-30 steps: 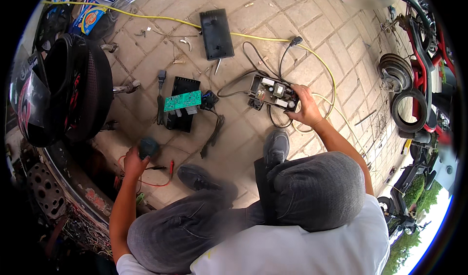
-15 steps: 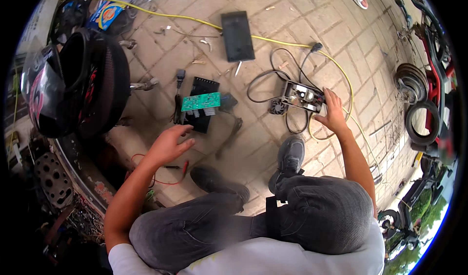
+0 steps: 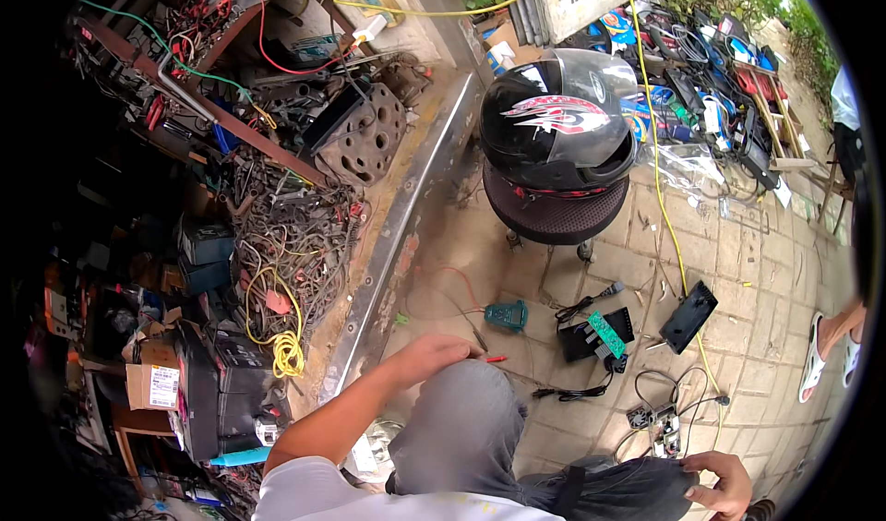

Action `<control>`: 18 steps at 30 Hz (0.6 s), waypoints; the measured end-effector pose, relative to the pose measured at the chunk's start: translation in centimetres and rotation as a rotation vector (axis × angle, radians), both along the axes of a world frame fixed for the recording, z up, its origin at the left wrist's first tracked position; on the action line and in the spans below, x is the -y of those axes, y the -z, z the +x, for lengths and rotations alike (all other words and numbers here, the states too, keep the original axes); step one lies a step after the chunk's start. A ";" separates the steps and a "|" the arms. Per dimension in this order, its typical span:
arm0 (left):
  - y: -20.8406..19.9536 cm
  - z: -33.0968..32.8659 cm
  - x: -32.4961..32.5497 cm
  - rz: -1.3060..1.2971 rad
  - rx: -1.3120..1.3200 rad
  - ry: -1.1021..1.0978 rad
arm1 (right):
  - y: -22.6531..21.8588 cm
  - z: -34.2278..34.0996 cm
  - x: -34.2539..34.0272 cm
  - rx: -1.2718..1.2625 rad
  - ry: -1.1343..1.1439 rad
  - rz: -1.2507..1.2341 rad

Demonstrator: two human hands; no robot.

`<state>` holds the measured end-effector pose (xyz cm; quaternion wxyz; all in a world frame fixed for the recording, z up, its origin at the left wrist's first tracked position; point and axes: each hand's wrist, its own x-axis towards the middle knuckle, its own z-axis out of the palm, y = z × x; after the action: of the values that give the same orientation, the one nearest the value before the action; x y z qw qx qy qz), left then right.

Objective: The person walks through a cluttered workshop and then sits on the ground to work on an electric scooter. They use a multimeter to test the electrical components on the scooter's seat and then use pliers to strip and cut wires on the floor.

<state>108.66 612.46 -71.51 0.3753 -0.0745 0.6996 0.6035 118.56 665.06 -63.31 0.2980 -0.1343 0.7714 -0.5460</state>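
Observation:
My left hand (image 3: pixel 441 353) lies over my left knee, fingers stretched out and holding nothing. Just beyond it are a red test probe (image 3: pixel 496 359) and a teal multimeter (image 3: pixel 506 315) on the paving. At my right knee is my right hand (image 3: pixel 724 486), its thumb and fingers apart, with nothing in it. Past that knee sits an opened electronic unit (image 3: pixel 663 432) with exposed parts and a small fan (image 3: pixel 639 418). A green circuit board (image 3: pixel 606 335) rests on a black casing panel (image 3: pixel 574 341). Farther right is a black cover (image 3: pixel 689 317).
A black helmet (image 3: pixel 554 119) sits on a round stool (image 3: pixel 554 216). Black cords (image 3: pixel 572 394) and a yellow cable (image 3: pixel 666 216) cross the paving. Left of a metal-edged sill (image 3: pixel 406 235) are piled tools and scrap (image 3: pixel 295 207). At right is another person's sandalled foot (image 3: pixel 812 359).
The view has swung to the left, bringing the cluttered shop interior into sight. My right hand has come away from the opened unit to my knee; my left hand has drawn back to the other knee.

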 end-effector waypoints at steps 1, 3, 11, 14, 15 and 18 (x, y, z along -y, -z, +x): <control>-1.1 -1.0 0.4 -0.012 -0.039 -0.107 | -1.0 -1.8 0.8 0.135 0.023 0.101; -2.8 -3.3 2.9 -0.089 -0.266 -0.311 | -0.4 -5.7 2.6 0.102 -0.032 0.155; -22.0 -29.3 10.2 -0.786 -1.277 -0.615 | -2.8 -11.6 5.7 -0.282 0.006 0.545; -25.2 -39.8 13.8 -1.288 -1.051 -0.567 | -3.9 -10.8 7.5 -0.243 0.108 0.570; -25.5 -41.3 13.4 -1.312 -0.957 -0.548 | -4.6 -9.7 7.7 -0.190 0.148 0.624; -25.3 -45.8 14.2 -1.258 -0.797 -0.506 | -6.3 -6.2 8.6 -0.130 0.239 0.665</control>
<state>62.84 598.26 -46.16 -0.1654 -0.2081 0.9535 0.1422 112.32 656.47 -56.98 0.2096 0.0268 0.9346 -0.2863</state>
